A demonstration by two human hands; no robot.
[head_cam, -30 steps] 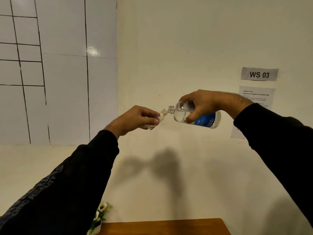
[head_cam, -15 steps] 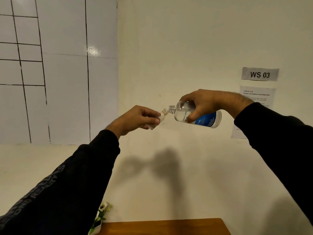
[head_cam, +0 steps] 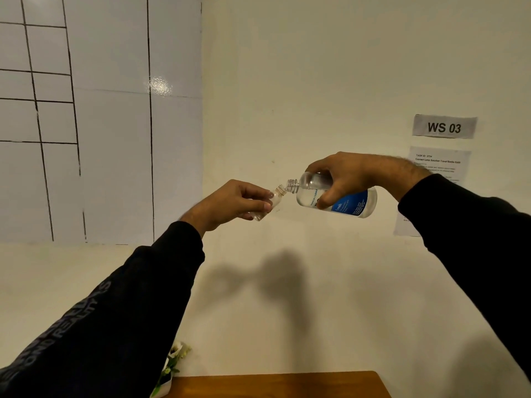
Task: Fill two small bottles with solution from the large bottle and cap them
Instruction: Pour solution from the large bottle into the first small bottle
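Note:
Raised in front of the wall, my right hand (head_cam: 353, 175) grips the large clear bottle (head_cam: 347, 201) with a blue label. The bottle lies nearly on its side, its open threaded neck pointing left. My left hand (head_cam: 232, 201) holds a small clear bottle (head_cam: 273, 201) tilted, with its open mouth up against the large bottle's neck. Clear liquid fills the lower part of the large bottle. My fingers hide most of the small bottle, so its fill level cannot be seen. No cap and no second small bottle are in view.
A wooden table edge (head_cam: 275, 383) shows at the bottom, with a small white pot of flowers (head_cam: 169, 369) at its left. A "WS 03" sign (head_cam: 444, 127) and a task sheet (head_cam: 436, 168) hang on the cream wall at right. White tiles cover the left wall.
Both hands have held almost still with the two bottle mouths together. The view has shifted only slightly.

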